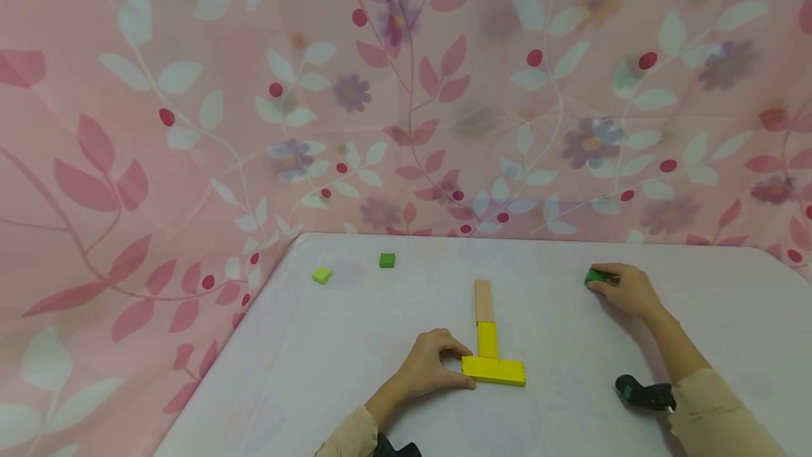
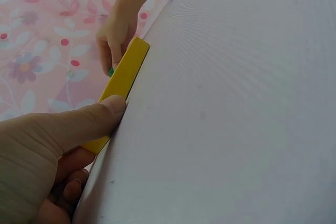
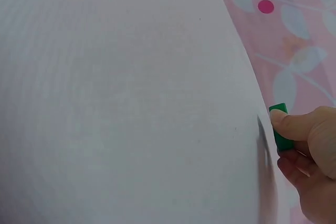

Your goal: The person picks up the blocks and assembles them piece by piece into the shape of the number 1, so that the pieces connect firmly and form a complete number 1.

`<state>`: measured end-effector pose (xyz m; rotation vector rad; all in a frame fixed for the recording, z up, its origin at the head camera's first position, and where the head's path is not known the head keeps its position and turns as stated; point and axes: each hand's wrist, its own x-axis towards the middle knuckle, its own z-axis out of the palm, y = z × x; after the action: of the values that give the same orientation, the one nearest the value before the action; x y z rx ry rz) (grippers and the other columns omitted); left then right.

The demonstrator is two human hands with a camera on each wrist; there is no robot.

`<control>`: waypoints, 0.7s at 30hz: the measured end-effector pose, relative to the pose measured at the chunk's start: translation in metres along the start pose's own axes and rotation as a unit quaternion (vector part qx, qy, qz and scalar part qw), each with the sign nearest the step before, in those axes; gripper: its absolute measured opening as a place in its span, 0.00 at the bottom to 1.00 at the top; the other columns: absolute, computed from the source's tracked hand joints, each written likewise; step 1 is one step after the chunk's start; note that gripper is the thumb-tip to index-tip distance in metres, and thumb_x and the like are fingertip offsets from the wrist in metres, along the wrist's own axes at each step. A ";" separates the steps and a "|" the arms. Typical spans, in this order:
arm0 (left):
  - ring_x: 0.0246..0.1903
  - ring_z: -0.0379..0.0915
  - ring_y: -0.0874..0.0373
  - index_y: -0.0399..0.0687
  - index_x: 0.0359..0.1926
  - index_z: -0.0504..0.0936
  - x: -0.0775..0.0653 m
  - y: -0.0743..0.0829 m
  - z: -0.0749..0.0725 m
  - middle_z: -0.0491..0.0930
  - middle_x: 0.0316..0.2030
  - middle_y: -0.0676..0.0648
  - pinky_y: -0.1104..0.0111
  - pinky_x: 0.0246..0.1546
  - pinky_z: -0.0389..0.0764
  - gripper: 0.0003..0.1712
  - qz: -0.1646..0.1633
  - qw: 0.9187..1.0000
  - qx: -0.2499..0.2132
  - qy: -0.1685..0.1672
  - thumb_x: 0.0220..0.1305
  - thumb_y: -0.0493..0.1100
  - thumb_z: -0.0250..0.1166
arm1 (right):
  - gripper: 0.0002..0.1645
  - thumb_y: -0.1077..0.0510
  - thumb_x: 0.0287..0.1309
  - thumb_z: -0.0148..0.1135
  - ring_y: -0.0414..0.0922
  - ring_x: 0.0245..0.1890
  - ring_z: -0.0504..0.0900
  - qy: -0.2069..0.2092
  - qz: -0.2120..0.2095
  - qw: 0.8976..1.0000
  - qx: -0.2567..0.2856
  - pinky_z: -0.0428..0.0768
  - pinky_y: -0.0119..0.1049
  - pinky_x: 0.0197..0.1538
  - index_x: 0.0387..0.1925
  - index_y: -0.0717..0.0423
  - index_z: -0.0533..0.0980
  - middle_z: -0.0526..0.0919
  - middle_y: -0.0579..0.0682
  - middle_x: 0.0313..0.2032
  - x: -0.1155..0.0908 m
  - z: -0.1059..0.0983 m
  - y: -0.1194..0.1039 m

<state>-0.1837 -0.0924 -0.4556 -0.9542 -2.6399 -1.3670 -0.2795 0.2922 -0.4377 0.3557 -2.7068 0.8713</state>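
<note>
In the head view, a long yellow block lies crosswise on the table. My left hand grips its left end, the thumb along the near side and the fingers at the far side. Up close in the left wrist view, the thumb presses on that yellow block's face. Behind it a shorter yellow block and a plain wooden block run away in a line, forming a T shape. Far to the right, my right hand pinches a dark green block between thumb and fingers.
At the back left lie a light green block and a mid-green block. White cloth covers the table. A pink floral curtain hangs behind the far edge and down the left side. Dark camera mounts sit at both wrists.
</note>
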 end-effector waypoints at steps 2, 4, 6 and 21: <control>0.29 0.66 0.70 0.45 0.37 0.87 0.000 0.000 0.000 0.77 0.28 0.58 0.78 0.33 0.71 0.22 0.002 1.000 0.000 0.000 0.37 0.45 0.80 | 0.24 0.63 0.52 0.67 0.65 0.40 0.77 -0.009 0.000 1.000 0.014 0.77 0.53 0.41 0.48 0.76 0.75 0.76 0.76 0.44 0.004 0.001 -0.005; 0.29 0.67 0.70 0.45 0.37 0.87 0.000 0.000 0.000 0.78 0.28 0.58 0.78 0.33 0.71 0.22 0.003 1.000 0.001 0.001 0.37 0.45 0.80 | 0.24 0.63 0.52 0.66 0.66 0.42 0.77 -0.019 0.000 1.000 0.025 0.77 0.54 0.44 0.49 0.75 0.74 0.75 0.76 0.46 0.008 0.002 -0.011; 0.30 0.67 0.70 0.45 0.38 0.87 0.000 0.000 -0.001 0.78 0.28 0.58 0.78 0.33 0.71 0.22 0.003 1.000 0.001 0.001 0.37 0.45 0.80 | 0.24 0.64 0.53 0.66 0.68 0.43 0.77 -0.030 -0.003 0.999 0.034 0.76 0.56 0.45 0.49 0.76 0.74 0.74 0.77 0.48 0.012 0.004 -0.018; 0.30 0.66 0.70 0.45 0.38 0.87 0.000 0.001 -0.001 0.77 0.28 0.58 0.78 0.33 0.71 0.22 0.001 1.000 -0.001 -0.001 0.38 0.46 0.79 | 0.21 0.66 0.53 0.64 0.64 0.44 0.76 -0.071 -0.018 0.995 0.068 0.74 0.56 0.50 0.49 0.74 0.75 0.75 0.73 0.49 0.032 0.034 -0.058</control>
<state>-0.1831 -0.0925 -0.4544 -0.9584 -2.6389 -1.3702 -0.2975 0.2217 -0.4234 0.5112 -2.7665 1.0604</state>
